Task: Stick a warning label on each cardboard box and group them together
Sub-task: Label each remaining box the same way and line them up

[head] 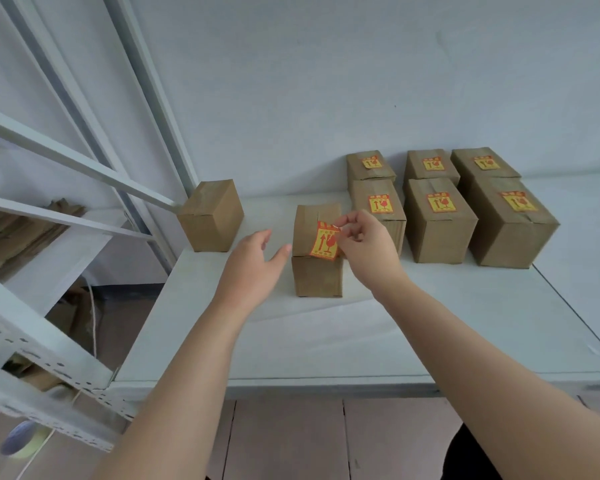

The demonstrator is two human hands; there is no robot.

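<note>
White tabletop (326, 341) against a pale wall is carrying brown, taped cardboard boxes. The right hand (364, 244) is pinching a yellow warning label (324, 241) with red arrow and glass marks at the middle box (317, 277)'s top front edge. The left hand (253, 261) is hovering with relaxed fingers just beside it. Six labelled boxes (439, 220) are sitting grouped to the right; one unlabelled box (210, 216) is standing apart at left.

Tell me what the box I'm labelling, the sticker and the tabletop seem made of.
Box: matte brown cardboard, with folded flaps and a taped seam. Sticker: thin printed paper or film; it bends where the right hand pinches it. Tabletop: smooth, matte white; material unclear.
</note>
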